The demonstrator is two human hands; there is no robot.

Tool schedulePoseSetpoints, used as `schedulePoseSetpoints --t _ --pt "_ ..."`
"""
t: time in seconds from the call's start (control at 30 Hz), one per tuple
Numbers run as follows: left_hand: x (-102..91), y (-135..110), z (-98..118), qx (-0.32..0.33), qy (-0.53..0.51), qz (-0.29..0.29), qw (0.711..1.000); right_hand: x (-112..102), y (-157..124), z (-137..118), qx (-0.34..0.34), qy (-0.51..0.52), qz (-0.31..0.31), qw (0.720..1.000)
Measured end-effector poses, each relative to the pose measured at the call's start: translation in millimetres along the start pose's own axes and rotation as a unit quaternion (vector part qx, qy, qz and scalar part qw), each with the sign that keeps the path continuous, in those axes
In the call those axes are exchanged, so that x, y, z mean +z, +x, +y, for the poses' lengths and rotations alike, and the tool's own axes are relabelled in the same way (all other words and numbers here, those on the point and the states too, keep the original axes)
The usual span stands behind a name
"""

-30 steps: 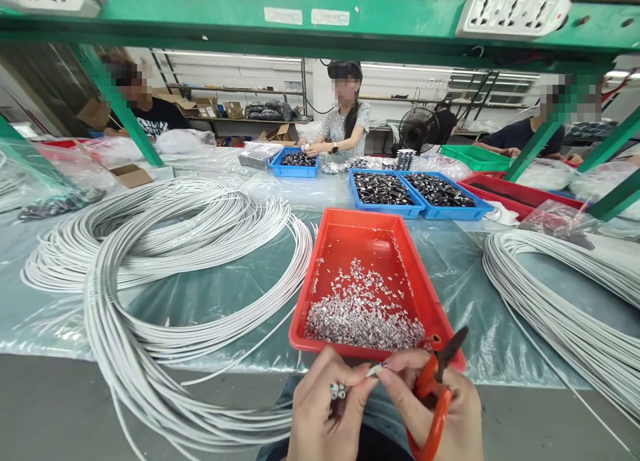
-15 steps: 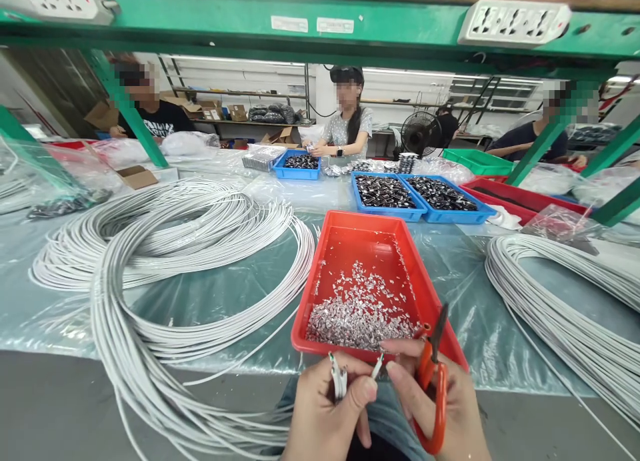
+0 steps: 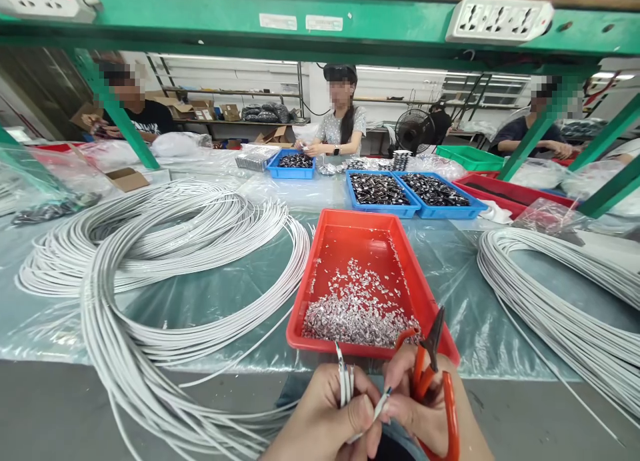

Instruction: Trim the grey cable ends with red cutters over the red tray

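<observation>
Just this side of the red plastic tray (image 3: 303, 294), at the bench edge, both hands are busy. The left hand (image 3: 325, 421) is closed, thumb and forefinger pinching a small bunch of thin white wire ends (image 3: 344, 381) that stand upright just in front of the tray's near rim. The right hand (image 3: 425, 417) carries the orange-handled cutters (image 3: 453, 407) in its palm, black tip up over the tray's near right corner, while its thumb and forefinger pinch a single white wire end (image 3: 383, 404) just beside the bunch. Can't tell whether the blades are parted. Inside the tray: a heap of small silver metal pieces (image 3: 357, 314), mostly at the near end. Left of the tray is a big coil of white cable (image 3: 150, 247); right of it, another white cable bundle (image 3: 550, 314). Beyond it are two blue bins of dark parts (image 3: 380, 191), and a co-worker at the far side. My read: this is end-sorting — one lead being separated from or added to the bunch, cutters parked, not engaged. A next move calls for keeping the ends lined up in the left-hand pinch and freeing the right fingers before the cutters can be worked.
</observation>
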State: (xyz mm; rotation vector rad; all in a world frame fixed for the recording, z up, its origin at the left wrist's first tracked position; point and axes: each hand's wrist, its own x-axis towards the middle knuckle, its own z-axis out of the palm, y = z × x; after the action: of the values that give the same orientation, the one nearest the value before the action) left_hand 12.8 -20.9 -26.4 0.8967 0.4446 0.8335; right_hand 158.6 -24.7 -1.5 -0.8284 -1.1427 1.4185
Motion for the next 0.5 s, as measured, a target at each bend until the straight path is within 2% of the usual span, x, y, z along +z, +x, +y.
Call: schedulePoseSetpoints --t 0.17,0.27,0.37,0.43,0.5 --pt "-2.5 1 -5 -0.003 0.007 0.0 1.0 -5 -3 -6 -0.009 -0.075 -0.033 0.997" --pt "0.1 1 -6 0.011 0.037 0.02 0.999 -2 -3 -13 -0.012 -0.091 0.017 0.996" --pt "10.2 0 -1 0.071 0.124 0.155 0.978 4 -4 -15 -0.032 -0.144 0.092 0.985" --pt "17.7 -1 3 0.129 0.202 0.252 0.938 9 -6 -13 -0.051 -0.176 0.131 0.974" --pt "21.8 -2 4 0.195 0.287 0.307 0.886 12 -9 -11 -0.053 -0.182 0.138 0.972"
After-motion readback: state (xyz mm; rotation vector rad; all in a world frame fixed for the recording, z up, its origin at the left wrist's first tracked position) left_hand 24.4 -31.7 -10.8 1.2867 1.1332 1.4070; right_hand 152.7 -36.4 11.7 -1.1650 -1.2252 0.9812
